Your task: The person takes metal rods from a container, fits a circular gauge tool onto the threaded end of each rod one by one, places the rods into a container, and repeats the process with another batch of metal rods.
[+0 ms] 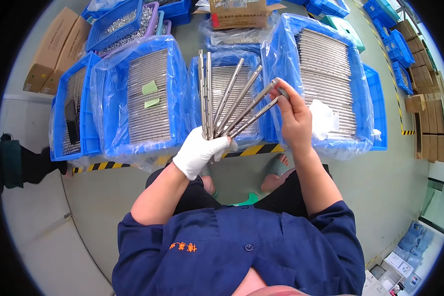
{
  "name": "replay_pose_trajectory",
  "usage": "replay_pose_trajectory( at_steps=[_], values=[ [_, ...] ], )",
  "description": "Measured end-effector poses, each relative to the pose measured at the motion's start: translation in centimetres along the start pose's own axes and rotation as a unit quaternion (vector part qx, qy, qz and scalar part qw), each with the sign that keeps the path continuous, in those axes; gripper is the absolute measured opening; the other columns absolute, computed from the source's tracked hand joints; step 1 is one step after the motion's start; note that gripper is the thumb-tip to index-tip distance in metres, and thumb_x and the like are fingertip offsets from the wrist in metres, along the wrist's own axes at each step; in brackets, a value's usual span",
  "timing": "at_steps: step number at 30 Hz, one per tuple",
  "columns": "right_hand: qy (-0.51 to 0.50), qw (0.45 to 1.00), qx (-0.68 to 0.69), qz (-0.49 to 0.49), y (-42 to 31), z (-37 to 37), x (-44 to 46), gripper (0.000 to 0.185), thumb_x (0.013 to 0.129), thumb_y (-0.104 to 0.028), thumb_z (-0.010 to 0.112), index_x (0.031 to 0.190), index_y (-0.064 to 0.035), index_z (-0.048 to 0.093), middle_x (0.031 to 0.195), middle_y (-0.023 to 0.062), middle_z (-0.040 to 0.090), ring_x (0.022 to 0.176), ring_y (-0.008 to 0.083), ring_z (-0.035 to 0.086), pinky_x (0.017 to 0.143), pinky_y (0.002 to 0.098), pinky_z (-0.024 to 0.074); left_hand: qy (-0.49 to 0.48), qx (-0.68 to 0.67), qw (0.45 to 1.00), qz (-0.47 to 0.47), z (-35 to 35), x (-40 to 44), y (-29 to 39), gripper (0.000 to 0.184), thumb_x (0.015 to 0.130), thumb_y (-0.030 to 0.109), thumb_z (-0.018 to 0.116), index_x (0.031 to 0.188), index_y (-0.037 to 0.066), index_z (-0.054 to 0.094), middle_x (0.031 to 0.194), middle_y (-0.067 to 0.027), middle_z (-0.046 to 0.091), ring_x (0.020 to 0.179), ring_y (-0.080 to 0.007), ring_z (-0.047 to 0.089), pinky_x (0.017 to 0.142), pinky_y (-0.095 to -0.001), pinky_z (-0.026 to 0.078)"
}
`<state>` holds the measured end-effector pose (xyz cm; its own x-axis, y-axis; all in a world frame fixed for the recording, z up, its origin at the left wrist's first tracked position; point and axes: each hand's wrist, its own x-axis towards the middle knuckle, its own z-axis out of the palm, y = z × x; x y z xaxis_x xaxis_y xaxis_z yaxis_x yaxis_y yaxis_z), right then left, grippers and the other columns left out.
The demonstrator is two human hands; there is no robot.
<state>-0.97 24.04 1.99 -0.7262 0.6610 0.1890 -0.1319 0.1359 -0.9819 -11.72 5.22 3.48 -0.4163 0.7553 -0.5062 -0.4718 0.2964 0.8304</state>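
Rods (241, 99), lower ends hidden by left hand (198, 152); carton (239, 19), top cropped

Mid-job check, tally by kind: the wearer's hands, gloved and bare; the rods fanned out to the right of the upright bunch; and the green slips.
Gloved left hand: 1
Bare right hand: 1
Fanned-out rods: 4
Green slips: 2
Total: 8

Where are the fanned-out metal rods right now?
Upper centre of the head view: the fanned rods are gripped in the gloved left hand, their rightmost ends at the right hand.
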Motion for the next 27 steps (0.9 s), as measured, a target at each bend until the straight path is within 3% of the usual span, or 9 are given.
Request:
replay_pose_trajectory(
  at_steps=[4, 7, 10, 13, 16, 20, 24, 27],
  values=[
    [0.046, 0.999, 0.003, -0.025, 0.3, 0.7, -0.3, 0.029, 0.092, -0.003, 0.046, 0.12, 0.0028, 0.051, 0.108, 0.0108, 0.062, 0.102, 0.0155, 0.059, 0.086, 0.0246, 0.045, 0.003, 0.005, 1.0, -0.006, 0.3, -0.2, -0.1, 0.023, 0.078, 0.023, 0.067, 0.081, 0.001, 0.063, 0.055, 0.0003, 0.05, 0.044, -0.0057, 0.04, 0.042, -0.021, 0.027],
    [0.023, 0.999, 0.032, 0.015, -0.3, 1.3, -0.9, 0.031, 0.09, 0.0, 0.048, 0.121, 0.0027, 0.051, 0.11, 0.0104, 0.062, 0.102, 0.014, 0.058, 0.087, 0.0252, 0.0445, -0.008, -0.002, 1.0, -0.008, 0.1, 0.0, -0.2, 0.02, 0.078, 0.021, 0.067, 0.08, 0.002, 0.061, 0.055, 0.0006, 0.05, 0.044, -0.0057, 0.041, 0.042, -0.0211, 0.028],
    [-0.11, 0.985, 0.078, 0.108, -2.2, -0.9, 0.4, 0.034, 0.086, 0.003, 0.05, 0.121, 0.0026, 0.051, 0.11, 0.0097, 0.062, 0.103, 0.0144, 0.057, 0.088, 0.0255, 0.0441, -0.003, -0.019, 1.0, 0.002, -0.9, 0.1, 0.4, 0.017, 0.078, 0.018, 0.067, 0.08, 0.003, 0.059, 0.055, 0.0007, 0.049, 0.045, -0.0057, 0.041, 0.042, -0.0217, 0.029],
    [-0.244, 0.962, 0.024, 0.116, -1.4, -4.7, 1.4, 0.037, 0.083, 0.005, 0.052, 0.12, 0.0022, 0.052, 0.109, 0.0088, 0.062, 0.104, 0.0147, 0.057, 0.089, 0.026, 0.044, -0.032, 0.086, 0.996, -0.022, -3.1, 0.2, 0.2, 0.016, 0.077, 0.017, 0.065, 0.082, 0.003, 0.061, 0.06, -0.0007, 0.054, 0.051, -0.0069, 0.046, 0.047, -0.0223, 0.036],
    [-0.163, 0.976, 0.083, 0.116, -1.8, -6.9, 2.6, 0.036, 0.08, -0.004, 0.061, 0.115, 0.0006, 0.056, 0.105, 0.0112, 0.063, 0.099, 0.0181, 0.059, 0.088, 0.03, 0.0456, -0.026, 0.128, 0.991, -0.014, -2.9, -0.1, 0.7, 0.018, 0.077, 0.018, 0.064, 0.083, 0.001, 0.064, 0.068, -0.0037, 0.061, 0.062, -0.0098, 0.054, 0.057, -0.0243, 0.043],
    [-0.206, 0.961, 0.155, 0.105, -2.1, -5.6, 2.0, 0.038, 0.077, -0.007, 0.066, 0.114, 0.0011, 0.056, 0.102, 0.0114, 0.063, 0.095, 0.018, 0.06, 0.087, 0.0301, 0.0462, -0.029, 0.15, 0.988, -0.017, -2.2, 0.2, 0.9, 0.021, 0.077, 0.019, 0.063, 0.084, -0.001, 0.064, 0.077, -0.0067, 0.066, 0.074, -0.0131, 0.06, 0.07, -0.0271, 0.048],
    [-0.226, 0.957, 0.142, 0.113, -2.0, -5.8, 2.0, 0.038, 0.076, -0.007, 0.069, 0.111, 0.0009, 0.058, 0.103, 0.0106, 0.063, 0.095, 0.0161, 0.059, 0.086, 0.0284, 0.0461, -0.033, 0.185, 0.982, -0.017, -2.1, 0.3, 0.9, 0.021, 0.077, 0.019, 0.062, 0.084, -0.001, 0.064, 0.078, -0.0068, 0.066, 0.075, -0.0133, 0.061, 0.071, -0.0272, 0.048],
    [-0.22, 0.969, 0.013, 0.115, -3.4, -5.8, 1.8, 0.036, 0.074, -0.002, 0.07, 0.108, 0.0013, 0.059, 0.101, 0.0086, 0.063, 0.094, 0.014, 0.059, 0.084, 0.0262, 0.0467, -0.037, 0.186, 0.982, -0.019, -2.2, 0.4, 0.6, 0.02, 0.077, 0.018, 0.061, 0.085, 0.0, 0.064, 0.077, -0.0061, 0.066, 0.075, -0.014, 0.061, 0.071, -0.0275, 0.048]
  ],
)
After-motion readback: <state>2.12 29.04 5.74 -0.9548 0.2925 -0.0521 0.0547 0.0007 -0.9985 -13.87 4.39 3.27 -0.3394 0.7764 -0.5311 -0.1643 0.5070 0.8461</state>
